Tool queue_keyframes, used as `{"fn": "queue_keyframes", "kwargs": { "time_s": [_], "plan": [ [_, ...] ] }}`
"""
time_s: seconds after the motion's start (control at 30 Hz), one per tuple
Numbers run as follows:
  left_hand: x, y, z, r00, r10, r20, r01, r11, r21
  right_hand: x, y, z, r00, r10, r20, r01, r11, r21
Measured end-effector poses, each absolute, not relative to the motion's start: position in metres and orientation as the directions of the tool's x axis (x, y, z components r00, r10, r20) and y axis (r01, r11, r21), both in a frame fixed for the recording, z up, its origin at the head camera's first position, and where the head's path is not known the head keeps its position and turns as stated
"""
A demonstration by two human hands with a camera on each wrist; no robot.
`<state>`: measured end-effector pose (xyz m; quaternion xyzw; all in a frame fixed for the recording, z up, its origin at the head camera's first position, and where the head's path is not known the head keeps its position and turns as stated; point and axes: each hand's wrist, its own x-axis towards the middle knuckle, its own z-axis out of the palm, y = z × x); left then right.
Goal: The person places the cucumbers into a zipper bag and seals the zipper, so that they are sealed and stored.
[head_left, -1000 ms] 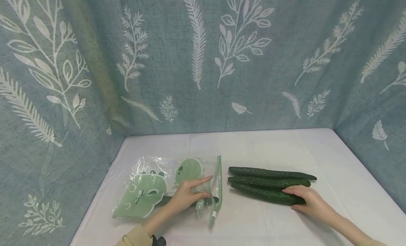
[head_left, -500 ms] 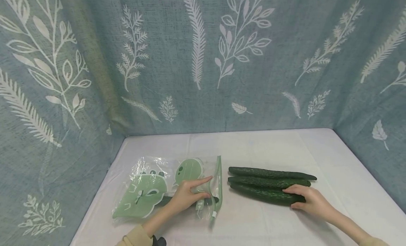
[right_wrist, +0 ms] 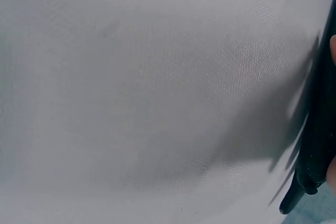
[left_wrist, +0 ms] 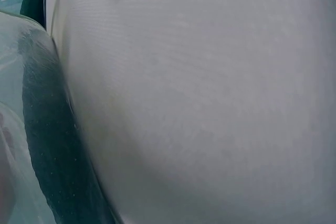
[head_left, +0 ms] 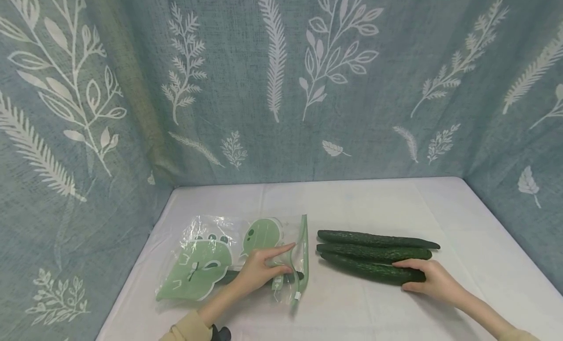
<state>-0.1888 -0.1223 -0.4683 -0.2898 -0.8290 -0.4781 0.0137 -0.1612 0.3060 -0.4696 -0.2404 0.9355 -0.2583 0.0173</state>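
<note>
A clear zip bag [head_left: 206, 267] with a green dinosaur print lies flat at left, its green-edged mouth toward the right. Inside it is one cucumber [left_wrist: 50, 140], seen through the plastic in the left wrist view. My left hand [head_left: 257, 270] rests on the bag near the mouth, thumb and index finger straight and spread apart; its other fingers are hidden. Three cucumbers lie side by side to the right of the bag. Around the right end of the nearest cucumber [head_left: 360, 270], my right hand [head_left: 433, 281] holds with thumb and fingers.
Beyond the held one lie the middle cucumber [head_left: 365, 252] and the far cucumber [head_left: 374, 239]. A white cloth [head_left: 352, 204] covers the table. Blue-green leaf-patterned curtains [head_left: 242, 87] hang at the back and sides. A white zip slider [head_left: 297, 295] sits at the bag mouth's near corner.
The view has shifted very slightly. Both hands, the bag and the cucumbers keep practically the same places.
</note>
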Motion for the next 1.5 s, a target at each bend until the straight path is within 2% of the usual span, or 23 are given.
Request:
{"fn": "queue_keyframes", "kwargs": {
  "time_s": [0.2, 0.73, 1.03, 1.5],
  "plan": [
    [-0.189, -0.122, -0.468, -0.827, 0.47, 0.309, 0.502, 0.369, 0.783, -0.163, 0.305, -0.469, -0.902, -0.428, 0.05, -0.394, 0.772, -0.498],
    [-0.188, -0.122, -0.466, -0.829, 0.479, 0.29, 0.486, 0.36, 0.796, -0.164, 0.306, -0.466, -0.893, -0.447, 0.06, -0.413, 0.757, -0.506],
    [-0.188, -0.122, -0.464, -0.835, 0.472, 0.284, 0.477, 0.362, 0.8, -0.162, 0.303, -0.462, -0.897, -0.44, 0.047, -0.388, 0.73, -0.563],
    [-0.187, -0.123, -0.462, -0.829, 0.469, 0.306, 0.498, 0.367, 0.786, -0.16, 0.296, -0.452, -0.919, -0.368, 0.144, -0.369, 0.67, -0.644]
  ]
}}
